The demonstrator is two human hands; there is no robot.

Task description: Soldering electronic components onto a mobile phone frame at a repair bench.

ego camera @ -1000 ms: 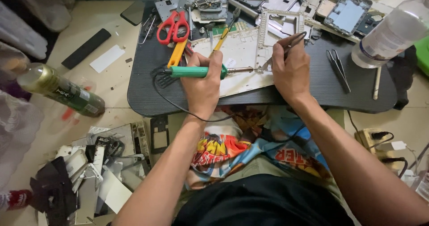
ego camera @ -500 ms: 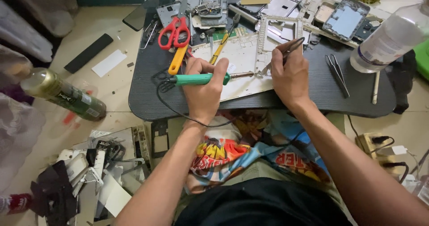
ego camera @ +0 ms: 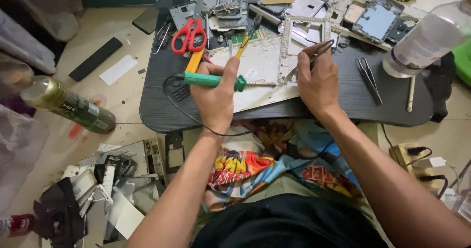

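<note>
A person is sitting at a low dark table [ego camera: 392,105], working on a white phone frame [ego camera: 267,66]. The left hand [ego camera: 216,93] is gripping a green soldering iron [ego camera: 211,80], its tip lying on the frame. The right hand [ego camera: 319,76] is pinching tweezers [ego camera: 314,52] at the frame's inner edge. This appears to be the heating stage; lifting a part would need a steady tip and gentle tweezer pull. Red scissors [ego camera: 190,33] are lying behind.
</note>
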